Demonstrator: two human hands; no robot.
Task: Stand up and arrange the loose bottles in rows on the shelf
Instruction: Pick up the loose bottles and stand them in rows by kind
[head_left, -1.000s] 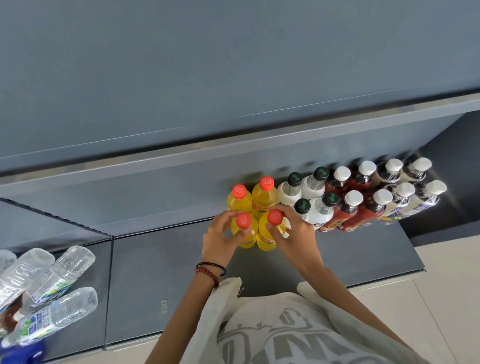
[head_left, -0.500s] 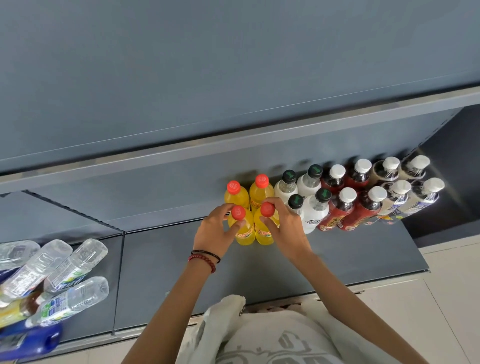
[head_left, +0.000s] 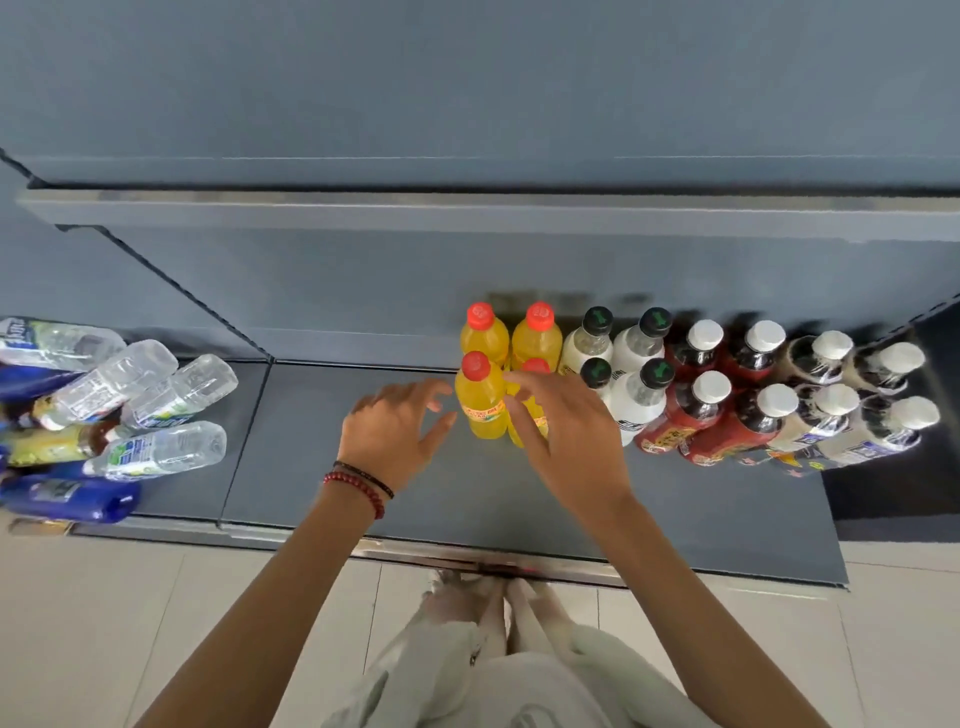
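Note:
Several yellow bottles with red caps (head_left: 480, 400) stand upright in two rows on the grey shelf (head_left: 322, 467). To their right stand rows of white bottles with dark caps (head_left: 636, 387), red bottles with white caps (head_left: 696, 410) and pale bottles with white caps (head_left: 831, 410). My left hand (head_left: 392, 434) hovers just left of the front yellow bottle, fingers spread, holding nothing. My right hand (head_left: 563, 434) is over the second front yellow bottle and hides most of it, fingers relaxed. A pile of loose bottles (head_left: 150, 400) lies on its side at the far left.
In the pile are clear water bottles, a blue bottle (head_left: 72, 499) and a yellowish one (head_left: 52, 444). An upper shelf edge (head_left: 467, 210) overhangs the back. The shelf's front lip (head_left: 467, 558) runs above the tiled floor (head_left: 104, 623).
Both hands have let go of the front yellow bottles' caps and drawn back towards me with fingers opening. The view has tilted down, showing the floor and more of the pile.

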